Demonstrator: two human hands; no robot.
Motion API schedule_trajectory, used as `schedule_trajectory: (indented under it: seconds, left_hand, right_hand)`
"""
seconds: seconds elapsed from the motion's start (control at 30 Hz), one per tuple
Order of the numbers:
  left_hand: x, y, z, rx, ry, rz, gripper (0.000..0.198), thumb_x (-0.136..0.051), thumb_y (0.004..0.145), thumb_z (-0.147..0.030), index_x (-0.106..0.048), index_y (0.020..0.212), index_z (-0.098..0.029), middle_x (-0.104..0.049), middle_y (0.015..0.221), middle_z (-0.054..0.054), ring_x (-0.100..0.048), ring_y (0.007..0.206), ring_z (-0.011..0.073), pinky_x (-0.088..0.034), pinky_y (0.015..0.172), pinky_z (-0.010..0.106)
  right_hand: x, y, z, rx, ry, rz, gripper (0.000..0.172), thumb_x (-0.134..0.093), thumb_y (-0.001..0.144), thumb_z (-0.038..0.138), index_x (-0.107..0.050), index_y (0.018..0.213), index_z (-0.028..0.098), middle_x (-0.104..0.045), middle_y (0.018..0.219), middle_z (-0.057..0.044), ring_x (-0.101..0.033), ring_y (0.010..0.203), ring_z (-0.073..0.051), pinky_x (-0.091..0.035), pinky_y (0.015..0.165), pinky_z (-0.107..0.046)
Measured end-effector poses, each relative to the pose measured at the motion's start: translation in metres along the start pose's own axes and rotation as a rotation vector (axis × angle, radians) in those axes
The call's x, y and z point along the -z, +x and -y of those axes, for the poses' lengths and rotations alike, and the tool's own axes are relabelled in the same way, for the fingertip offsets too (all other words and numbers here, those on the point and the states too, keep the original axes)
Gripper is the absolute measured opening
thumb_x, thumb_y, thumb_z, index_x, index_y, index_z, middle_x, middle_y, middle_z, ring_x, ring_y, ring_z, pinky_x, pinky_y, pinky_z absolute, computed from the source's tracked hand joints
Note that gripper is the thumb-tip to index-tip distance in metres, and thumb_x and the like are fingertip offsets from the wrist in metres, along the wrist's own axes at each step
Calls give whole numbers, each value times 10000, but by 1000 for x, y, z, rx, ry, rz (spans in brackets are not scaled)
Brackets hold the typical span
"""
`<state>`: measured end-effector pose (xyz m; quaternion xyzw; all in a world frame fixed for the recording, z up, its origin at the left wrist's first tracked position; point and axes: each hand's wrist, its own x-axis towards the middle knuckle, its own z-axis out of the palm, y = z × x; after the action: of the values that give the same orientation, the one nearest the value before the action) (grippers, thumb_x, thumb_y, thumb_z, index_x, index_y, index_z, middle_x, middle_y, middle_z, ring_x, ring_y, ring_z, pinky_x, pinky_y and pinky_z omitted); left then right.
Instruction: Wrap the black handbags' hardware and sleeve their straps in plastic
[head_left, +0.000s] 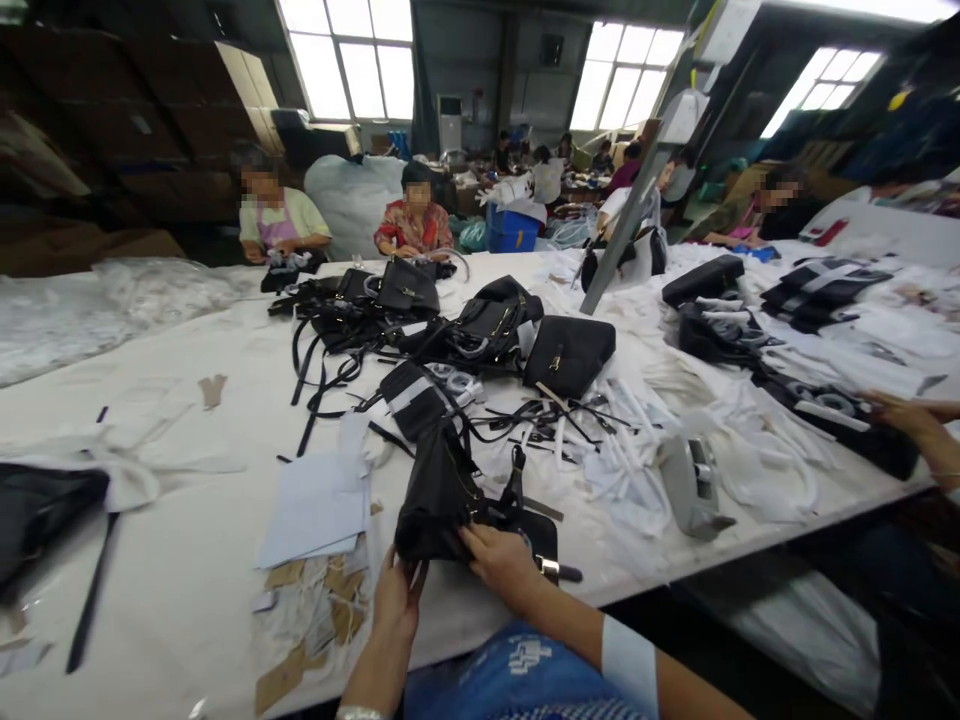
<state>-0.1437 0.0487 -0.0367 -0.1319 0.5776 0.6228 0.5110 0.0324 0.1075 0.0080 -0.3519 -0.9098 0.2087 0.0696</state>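
Observation:
A black handbag [435, 495] stands tilted at the table's near edge, between my two hands. My left hand [397, 595] grips its lower left corner, fingers partly hidden under the bag. On the bag's right side, my right hand [499, 560] is closed on its edge, with the fingertips pressed to the black material. Just right of it lies another black piece with a flap and a shiny metal buckle [549, 568]. Behind the handbag rests a black bag with a pale band [414, 398]. White paper sheets [315, 505] lie left of my hands, near brown tags [281, 680].
Several black bags [570, 355] and loose straps are heaped mid-table. A grey tape dispenser [690, 485] stands at right amid white wrapping. A metal post [626, 220] rises from the table. Co-workers sit across the table; another person's hand [904, 415] reaches in from the right.

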Motion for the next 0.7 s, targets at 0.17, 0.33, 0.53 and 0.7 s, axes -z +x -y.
schedule_trajectory:
  seconds: [0.17, 0.33, 0.53, 0.7]
  left_hand:
    - [34, -25, 3, 45, -124, -122, 221, -518, 862, -216, -604, 1066, -211, -649, 967, 70, -642, 764, 151, -549, 736, 315]
    - [38, -26, -18, 33, -131, -168, 258, -555, 860, -391, -602, 1099, -305, -633, 1090, 29, -627, 845, 165, -551, 724, 330]
    - [38, -36, -27, -149, 102, -54, 410, -536, 846, -521, -512, 1234, -391, -578, 1252, 22, -576, 1099, 200, -546, 812, 360]
    - [21, -35, -36, -319, 444, -11, 538, -592, 829, -428, -404, 1332, -394, -478, 1387, 43, -483, 1242, 237, -506, 912, 416]
  right_hand:
    - [-19, -5, 6, 256, 341, 130, 607, -645, 799, 378, -475, 1356, 207, -486, 1390, -117, -490, 1235, -255, -414, 1021, -355]
    - [-32, -28, -28, 11, 413, -133, 288, -449, 930, 249, -665, 1121, 250, -696, 1083, -62, -627, 1027, -200, -472, 943, -355]
    - [-43, -83, -98, -513, 304, -418, 368, -358, 915, 182, -656, 1129, 213, -663, 1132, -104, -593, 1089, -234, -455, 988, -452]
    - [-39, -110, -118, -414, 219, -161, 371, -415, 880, 153, -619, 1187, 194, -614, 1224, -113, -516, 1192, -237, -403, 1034, -449]
